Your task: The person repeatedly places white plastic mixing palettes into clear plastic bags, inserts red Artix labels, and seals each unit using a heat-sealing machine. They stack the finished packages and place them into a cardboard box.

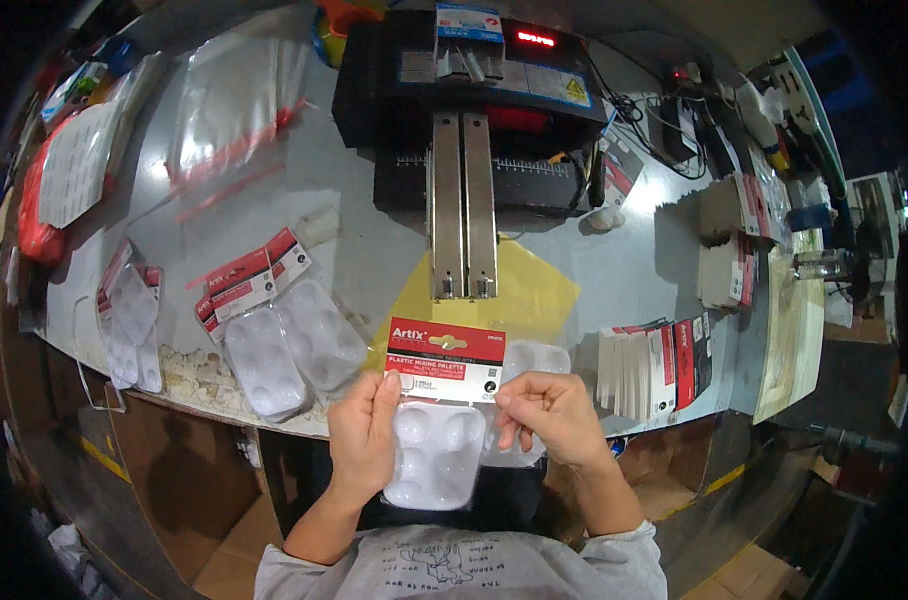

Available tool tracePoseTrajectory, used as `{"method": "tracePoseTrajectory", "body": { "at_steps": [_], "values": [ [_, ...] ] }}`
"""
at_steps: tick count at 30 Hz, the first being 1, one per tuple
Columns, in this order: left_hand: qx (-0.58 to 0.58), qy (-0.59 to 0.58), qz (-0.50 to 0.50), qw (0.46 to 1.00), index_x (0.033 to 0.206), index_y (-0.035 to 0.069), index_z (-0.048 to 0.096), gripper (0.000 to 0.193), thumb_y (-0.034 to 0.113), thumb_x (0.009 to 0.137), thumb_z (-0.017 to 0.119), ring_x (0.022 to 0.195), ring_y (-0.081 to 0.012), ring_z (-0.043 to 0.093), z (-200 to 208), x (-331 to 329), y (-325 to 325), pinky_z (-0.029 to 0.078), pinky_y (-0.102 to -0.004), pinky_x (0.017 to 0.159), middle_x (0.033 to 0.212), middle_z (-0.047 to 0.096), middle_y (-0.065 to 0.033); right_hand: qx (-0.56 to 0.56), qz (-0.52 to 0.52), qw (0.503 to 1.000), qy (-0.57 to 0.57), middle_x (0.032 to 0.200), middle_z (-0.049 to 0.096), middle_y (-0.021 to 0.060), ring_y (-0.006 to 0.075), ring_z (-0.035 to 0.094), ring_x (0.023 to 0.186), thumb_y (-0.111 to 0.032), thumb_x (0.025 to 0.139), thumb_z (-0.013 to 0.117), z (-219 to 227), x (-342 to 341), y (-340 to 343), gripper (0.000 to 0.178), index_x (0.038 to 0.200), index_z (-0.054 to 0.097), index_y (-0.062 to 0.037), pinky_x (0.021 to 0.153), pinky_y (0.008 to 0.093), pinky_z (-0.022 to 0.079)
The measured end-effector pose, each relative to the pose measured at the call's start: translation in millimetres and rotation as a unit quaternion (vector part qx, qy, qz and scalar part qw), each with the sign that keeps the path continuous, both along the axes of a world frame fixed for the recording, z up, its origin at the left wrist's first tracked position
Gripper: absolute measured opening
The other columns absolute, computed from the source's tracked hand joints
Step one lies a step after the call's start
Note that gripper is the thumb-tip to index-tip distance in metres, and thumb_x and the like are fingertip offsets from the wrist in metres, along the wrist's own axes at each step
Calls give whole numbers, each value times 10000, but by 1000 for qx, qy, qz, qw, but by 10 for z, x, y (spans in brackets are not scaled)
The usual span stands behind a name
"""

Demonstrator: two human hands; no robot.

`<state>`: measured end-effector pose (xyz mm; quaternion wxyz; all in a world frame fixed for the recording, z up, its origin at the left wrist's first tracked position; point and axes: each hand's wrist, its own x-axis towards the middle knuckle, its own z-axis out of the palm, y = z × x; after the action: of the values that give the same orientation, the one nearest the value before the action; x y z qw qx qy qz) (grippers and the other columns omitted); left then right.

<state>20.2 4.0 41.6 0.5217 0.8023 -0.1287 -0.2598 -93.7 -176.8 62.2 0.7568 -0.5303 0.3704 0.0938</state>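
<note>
A white plastic mixing palette (434, 455) with round wells hangs below a red and white header card (444, 360), just in front of my body. My left hand (366, 440) grips the left side of this pack, thumb on the card's lower corner. My right hand (559, 415) pinches the card's lower right corner with curled fingers. Partly hidden behind my right hand, another white palette (536, 357) lies at the table edge. Just beyond the card are the ends of two long metal bars (462, 220), which reach out from a black machine (374, 100).
Carded palettes (264, 365) lie to the left, with more (131, 320) farther left. At right stand header cards (629, 375) and further card stacks (729, 260). A yellow sheet (534, 290) lies under the bars. Clear plastic bags (234, 105) sit back left; cables (639, 120) back right.
</note>
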Motion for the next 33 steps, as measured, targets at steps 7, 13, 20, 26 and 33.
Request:
{"method": "tracePoseTrajectory", "body": {
  "at_steps": [7,13,20,26,33],
  "values": [
    [35,-61,-3,998,863,-23,498,337,278,978,397,708,-351,595,-323,387,-484,444,-386,657,769,604,-206,-79,-88,993,-6,700,617,86,146,632,570,-120,899,540,-311,528,-182,168,854,577,37,465,222,468],
    [38,-37,11,999,828,-21,499,352,283,978,405,690,-314,575,-513,418,-531,439,-364,657,744,596,-182,-92,-102,990,-24,719,622,96,147,630,566,-103,902,540,-420,569,-210,153,854,582,37,493,231,501],
    [18,-24,21,999,814,-15,497,340,271,976,411,667,-312,550,-477,392,-547,433,-362,656,727,577,-172,-148,-94,984,-42,718,621,101,154,630,568,-111,907,534,-354,540,-185,174,859,579,49,507,241,516],
    [-10,-49,29,998,829,-11,507,291,231,961,415,720,-332,568,-772,335,-549,426,-386,674,754,574,-183,-177,-91,980,-29,723,625,107,153,635,582,-124,911,531,-429,569,-174,184,890,582,51,512,233,515],
    [132,-166,17,977,929,23,587,236,220,923,457,856,-318,590,-239,729,-112,439,-397,748,861,607,-178,-684,-55,727,-24,1001,660,140,241,649,902,-131,921,482,112,15,-352,267,1090,569,56,754,321,495]
  ]
}}
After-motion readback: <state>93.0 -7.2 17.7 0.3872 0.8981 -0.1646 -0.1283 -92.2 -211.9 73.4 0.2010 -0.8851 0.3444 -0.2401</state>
